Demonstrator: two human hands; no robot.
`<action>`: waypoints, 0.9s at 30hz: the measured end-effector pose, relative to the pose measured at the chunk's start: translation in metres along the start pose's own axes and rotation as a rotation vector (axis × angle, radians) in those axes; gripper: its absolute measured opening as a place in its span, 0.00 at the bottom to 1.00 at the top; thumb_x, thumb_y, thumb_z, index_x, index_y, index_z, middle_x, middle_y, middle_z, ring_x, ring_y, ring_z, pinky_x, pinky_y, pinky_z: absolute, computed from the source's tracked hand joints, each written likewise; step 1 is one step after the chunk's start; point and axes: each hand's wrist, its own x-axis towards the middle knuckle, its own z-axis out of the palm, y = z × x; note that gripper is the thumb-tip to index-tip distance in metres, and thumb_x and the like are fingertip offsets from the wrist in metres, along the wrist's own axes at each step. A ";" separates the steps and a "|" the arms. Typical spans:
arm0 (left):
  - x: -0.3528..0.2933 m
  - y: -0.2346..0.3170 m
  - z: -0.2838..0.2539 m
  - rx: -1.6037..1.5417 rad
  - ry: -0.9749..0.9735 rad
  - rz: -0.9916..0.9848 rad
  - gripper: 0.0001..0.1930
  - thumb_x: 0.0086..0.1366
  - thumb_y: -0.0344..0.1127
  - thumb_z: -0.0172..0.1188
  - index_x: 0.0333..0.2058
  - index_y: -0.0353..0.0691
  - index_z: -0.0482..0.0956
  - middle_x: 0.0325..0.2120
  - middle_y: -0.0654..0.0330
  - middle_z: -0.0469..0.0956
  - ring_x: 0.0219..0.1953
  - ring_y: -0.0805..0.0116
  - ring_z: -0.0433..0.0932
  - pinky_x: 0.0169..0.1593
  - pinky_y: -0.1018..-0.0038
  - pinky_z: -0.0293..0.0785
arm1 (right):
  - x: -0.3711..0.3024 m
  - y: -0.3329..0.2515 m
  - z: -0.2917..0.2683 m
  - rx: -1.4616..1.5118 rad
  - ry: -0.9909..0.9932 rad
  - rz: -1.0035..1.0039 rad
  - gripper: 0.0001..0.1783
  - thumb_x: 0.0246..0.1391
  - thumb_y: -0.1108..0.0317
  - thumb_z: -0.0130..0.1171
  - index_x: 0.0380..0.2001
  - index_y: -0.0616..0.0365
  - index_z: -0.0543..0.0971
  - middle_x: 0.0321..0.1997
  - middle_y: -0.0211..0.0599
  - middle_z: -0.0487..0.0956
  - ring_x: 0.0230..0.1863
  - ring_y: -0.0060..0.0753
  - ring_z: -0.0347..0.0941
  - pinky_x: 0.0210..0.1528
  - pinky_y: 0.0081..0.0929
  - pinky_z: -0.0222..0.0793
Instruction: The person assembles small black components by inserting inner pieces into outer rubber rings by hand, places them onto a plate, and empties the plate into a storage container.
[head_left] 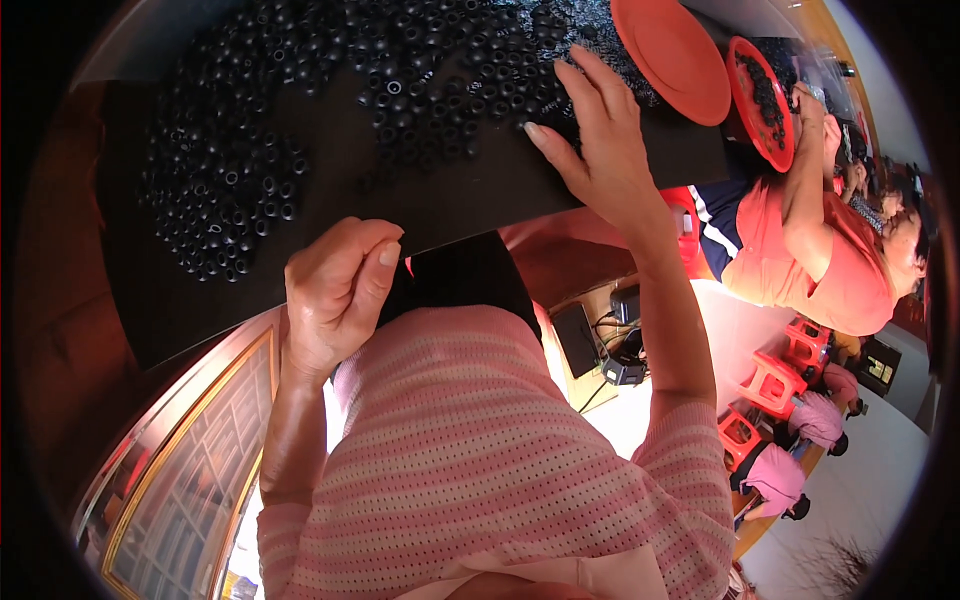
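Small black hollow round pieces [225, 200] lie spread in a wide heap over the dark table [330, 170]. My left hand [340, 290] is at the table's near edge, its fingers curled in and the thumb pressed against them. Whatever it may hold is hidden inside. My right hand [600, 150] reaches over the right part of the heap with thumb and fingers apart, and no piece shows in its grasp. Just beyond its fingertips is a patch of small shiny silvery bits [590, 25], too small to name.
A red oval tray [672, 60] lies to the right of my right hand. Farther right, a second red tray [742, 125] holds black pieces, beside a person in an orange-red top [800, 250]. Red stools [770, 380] and other seated people are at the right. Black boxes with cables [625, 355] sit below the table.
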 end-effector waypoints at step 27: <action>0.003 -0.004 -0.002 -0.039 0.006 0.064 0.04 0.61 0.28 0.60 0.31 0.33 0.78 0.17 0.60 0.73 0.17 0.71 0.71 0.20 0.78 0.66 | 0.003 -0.020 0.000 0.043 -0.049 -0.063 0.13 0.44 0.70 0.66 0.34 0.59 0.77 0.44 0.32 0.73 0.46 0.39 0.67 0.50 0.34 0.57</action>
